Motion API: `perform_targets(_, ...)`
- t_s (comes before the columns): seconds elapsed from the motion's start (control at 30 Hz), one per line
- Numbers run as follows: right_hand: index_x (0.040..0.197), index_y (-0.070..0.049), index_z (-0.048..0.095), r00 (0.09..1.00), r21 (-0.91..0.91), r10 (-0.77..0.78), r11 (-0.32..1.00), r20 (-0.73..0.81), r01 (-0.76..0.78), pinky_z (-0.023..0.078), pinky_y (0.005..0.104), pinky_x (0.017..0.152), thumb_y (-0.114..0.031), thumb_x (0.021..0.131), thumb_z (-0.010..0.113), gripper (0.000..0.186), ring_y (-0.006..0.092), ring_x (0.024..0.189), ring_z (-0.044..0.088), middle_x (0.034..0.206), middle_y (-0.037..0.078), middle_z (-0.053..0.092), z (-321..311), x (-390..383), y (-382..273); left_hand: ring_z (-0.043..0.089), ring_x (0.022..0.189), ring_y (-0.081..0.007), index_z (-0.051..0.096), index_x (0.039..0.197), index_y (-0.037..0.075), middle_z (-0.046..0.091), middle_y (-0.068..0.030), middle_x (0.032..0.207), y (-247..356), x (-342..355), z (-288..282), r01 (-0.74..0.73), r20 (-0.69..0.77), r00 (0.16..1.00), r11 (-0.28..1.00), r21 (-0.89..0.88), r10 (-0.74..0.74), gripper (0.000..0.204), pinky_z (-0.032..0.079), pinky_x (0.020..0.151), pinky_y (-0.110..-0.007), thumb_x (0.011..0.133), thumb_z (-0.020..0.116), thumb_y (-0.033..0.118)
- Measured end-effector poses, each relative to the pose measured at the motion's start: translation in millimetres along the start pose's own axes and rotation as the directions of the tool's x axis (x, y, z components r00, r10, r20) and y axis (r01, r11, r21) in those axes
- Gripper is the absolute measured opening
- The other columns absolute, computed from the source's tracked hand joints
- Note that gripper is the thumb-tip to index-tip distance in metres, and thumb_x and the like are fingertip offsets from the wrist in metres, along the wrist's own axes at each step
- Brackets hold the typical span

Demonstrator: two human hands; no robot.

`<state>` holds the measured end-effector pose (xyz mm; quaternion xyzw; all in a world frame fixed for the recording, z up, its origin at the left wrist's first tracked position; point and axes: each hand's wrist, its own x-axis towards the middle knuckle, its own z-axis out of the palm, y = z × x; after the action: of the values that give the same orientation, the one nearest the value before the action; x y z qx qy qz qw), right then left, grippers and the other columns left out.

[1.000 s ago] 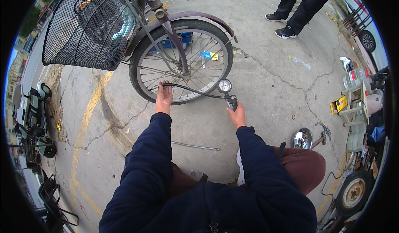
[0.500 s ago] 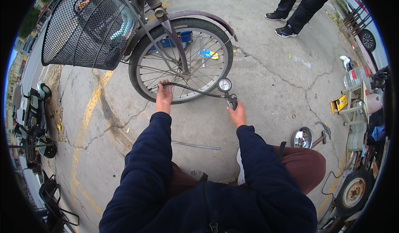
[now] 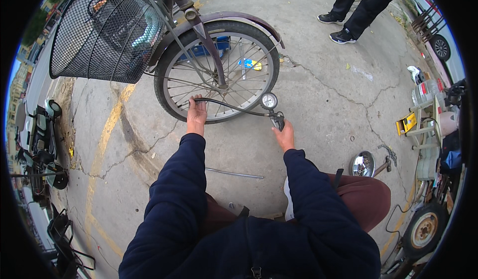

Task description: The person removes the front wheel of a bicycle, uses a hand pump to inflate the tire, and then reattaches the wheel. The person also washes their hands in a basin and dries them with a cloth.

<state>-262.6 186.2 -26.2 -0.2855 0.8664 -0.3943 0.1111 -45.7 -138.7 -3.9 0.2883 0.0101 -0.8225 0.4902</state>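
Note:
In front of me stands a bicycle's front wheel with a black tire and thin spokes. My left hand is at the wheel's near left rim, its fingers closed around the end of a black air hose. Whether that end sits on the valve is hidden by the fingers. The hose runs right to a tire inflator with a round white-faced gauge on top. My right hand grips the inflator's handle, just right of the wheel.
A wire basket hangs at the bicycle's front. Beyond the wheel lies a blue case. A thin metal rod lies near my knees. To the right are a metal bowl, a hammer and a small wheel. A person stands far right.

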Motion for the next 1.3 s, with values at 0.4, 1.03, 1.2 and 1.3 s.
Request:
perform_targets(0.4, 0.125, 0.01, 0.052, 0.999, -0.022, 0.03, 0.999, 0.029, -0.029, 0.045, 0.0462, 0.095, -0.018, 0.072, 0.083, 0.068, 0.043, 0.109, 0.056, 0.114, 0.029, 0.06, 1.9, 2.0, 2.0, 0.055, 0.126, -0.0292, 0.057, 0.122, 0.008, 0.061, -0.0098, 0.127, -0.6, 6.7, -4.4, -0.009, -0.013, 1.0, 1.0, -0.001, 0.009, 0.033, 0.044, 0.11, -0.043, 0.093, 0.066, 0.022)
perform_targets(1.03, 0.126, 0.014, 0.051, 0.999, -0.013, 0.036, 0.999, 0.028, -0.036, 0.046, 0.0416, 0.096, -0.018, 0.075, 0.081, 0.067, 0.0391, 0.109, 0.06, 0.117, 0.03, 0.06, 4.5, 2.6, -0.8, 0.058, 0.121, -0.0279, 0.059, 0.115, 0.011, 0.065, -0.0066, 0.116, -2.2, 3.5, -3.0, 0.012, -0.066, 0.998, 0.998, -0.063, -0.016, 0.025, 0.046, 0.108, -0.042, 0.094, 0.065, 0.023)
perform_targets(1.2, 0.123, 0.013, 0.052, 1.0, 0.037, 0.011, 0.999, 0.013, -0.012, 0.045, 0.0454, 0.097, -0.022, 0.072, 0.084, 0.07, 0.0416, 0.112, 0.056, 0.118, 0.029, 0.058, 6.6, 3.9, 2.5, 0.061, 0.111, -0.0256, 0.061, 0.112, 0.008, 0.066, -0.0057, 0.109, -6.2, -1.0, 1.8, 0.028, 0.054, 0.998, 0.999, -0.038, -0.026, 0.025, 0.046, 0.108, -0.041, 0.091, 0.068, 0.022)
perform_targets(1.3, 0.123, 0.013, 0.052, 0.997, 0.041, 0.045, 0.998, 0.056, -0.047, 0.045, 0.0453, 0.097, -0.027, 0.068, 0.088, 0.076, 0.0419, 0.112, 0.056, 0.118, 0.03, 0.058, 1.1, 4.5, 11.7, 0.061, 0.11, -0.0265, 0.061, 0.111, 0.003, 0.066, -0.0096, 0.107, -9.5, -7.3, 7.2, 0.063, 0.042, 0.997, 0.997, -0.052, -0.061, 0.023, 0.045, 0.109, -0.039, 0.091, 0.069, 0.011)
